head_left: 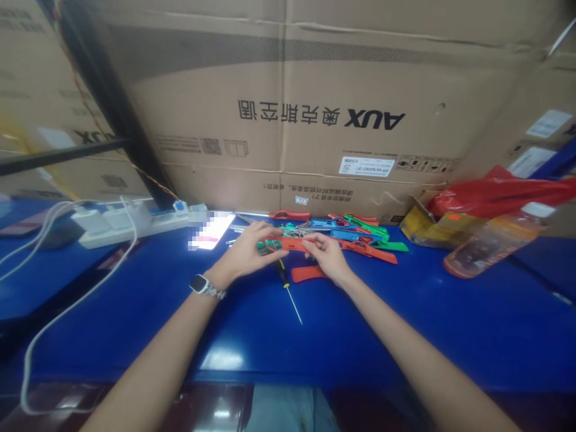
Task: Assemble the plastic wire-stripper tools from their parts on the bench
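My left hand curves its thumb and fingers around the left end of an orange-red lighter casing. The fingers of my right hand pinch together at the casing's right end; what lies under the fingertips is too small to make out. A screwdriver with a black and yellow handle lies below my left thumb, its shaft toward me. Another orange-red casing piece rests under my right hand. Behind are a red long-necked lighter, blue casings and green casings, with small metal and green parts.
A lit phone screen and a white power strip with cables are at the left. To the right stand a drink bottle, an opened yellow carton and a red plastic bag. A large cardboard box walls off the back.
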Action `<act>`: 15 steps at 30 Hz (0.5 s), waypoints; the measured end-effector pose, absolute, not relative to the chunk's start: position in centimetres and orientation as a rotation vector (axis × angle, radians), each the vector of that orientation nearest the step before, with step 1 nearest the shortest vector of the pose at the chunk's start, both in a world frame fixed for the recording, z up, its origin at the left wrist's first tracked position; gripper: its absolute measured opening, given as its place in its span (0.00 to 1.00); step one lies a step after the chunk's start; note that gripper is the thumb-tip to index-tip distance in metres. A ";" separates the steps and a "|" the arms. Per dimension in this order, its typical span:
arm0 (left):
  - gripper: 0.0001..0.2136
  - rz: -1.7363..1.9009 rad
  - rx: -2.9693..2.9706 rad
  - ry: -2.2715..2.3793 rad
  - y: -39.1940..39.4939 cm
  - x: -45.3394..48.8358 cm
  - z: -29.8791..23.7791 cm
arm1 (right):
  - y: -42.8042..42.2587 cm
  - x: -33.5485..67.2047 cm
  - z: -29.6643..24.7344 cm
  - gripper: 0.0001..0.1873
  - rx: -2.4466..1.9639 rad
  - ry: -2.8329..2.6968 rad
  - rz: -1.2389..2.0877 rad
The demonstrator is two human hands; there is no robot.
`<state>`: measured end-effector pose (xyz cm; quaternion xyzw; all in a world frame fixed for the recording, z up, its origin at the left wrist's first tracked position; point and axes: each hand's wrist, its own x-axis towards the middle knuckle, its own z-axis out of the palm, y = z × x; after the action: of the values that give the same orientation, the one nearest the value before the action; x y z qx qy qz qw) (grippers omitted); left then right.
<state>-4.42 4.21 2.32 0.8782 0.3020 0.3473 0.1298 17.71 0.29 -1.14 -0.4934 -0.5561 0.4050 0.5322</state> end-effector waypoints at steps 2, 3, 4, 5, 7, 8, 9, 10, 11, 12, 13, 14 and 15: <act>0.17 0.948 2.622 0.841 4.2 -4.8 2.4 | -0.1 17.6 -0.8 0.22 -1.199 -1.357 0.933; 0.16 0.944 2.612 0.841 4.3 -5.1 2.5 | -0.5 17.6 -0.5 0.23 -1.223 -1.365 0.879; 0.15 0.963 2.572 0.854 4.4 -5.5 2.6 | -0.9 17.6 -0.2 0.23 -1.259 -1.374 0.797; 0.15 0.999 2.514 0.880 4.5 -5.9 2.7 | -1.3 17.6 0.0 0.22 -1.305 -1.391 0.694; 0.16 1.083 2.391 0.936 4.7 -6.9 2.8 | -2.4 17.3 0.5 0.19 -1.415 -1.494 0.465; 0.16 1.114 2.344 0.955 4.7 -7.3 2.9 | -2.9 17.0 0.6 0.19 -1.465 -1.604 0.363; 0.16 1.134 2.309 0.969 4.7 -7.7 3.0 | -3.4 16.5 0.7 0.20 -1.505 -1.729 0.270; 0.16 1.142 2.281 0.975 4.7 -8.0 3.0 | -3.7 15.9 0.7 0.21 -1.535 -1.870 0.224; 0.16 1.140 2.258 0.977 4.6 -8.2 3.1 | -3.9 15.2 0.7 0.22 -1.565 -1.968 0.187; 0.16 1.129 2.239 0.981 4.6 -8.3 3.1 | -4.0 14.5 0.8 0.22 -1.594 -2.047 0.166; 0.16 1.114 2.226 0.992 4.5 -8.3 3.1 | -4.0 13.9 0.8 0.21 -1.628 -2.089 0.144; 0.17 1.102 2.219 1.005 4.5 -8.3 3.1 | -3.9 13.4 0.8 0.20 -1.651 -2.112 0.122; 0.17 1.095 2.213 1.020 4.5 -8.3 3.1 | -3.7 13.0 0.9 0.18 -1.663 -2.128 0.108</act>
<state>-8.31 4.46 3.06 0.8057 0.3711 0.3987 0.2329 12.97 -3.66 0.93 -0.6005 -0.7684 0.0388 0.2175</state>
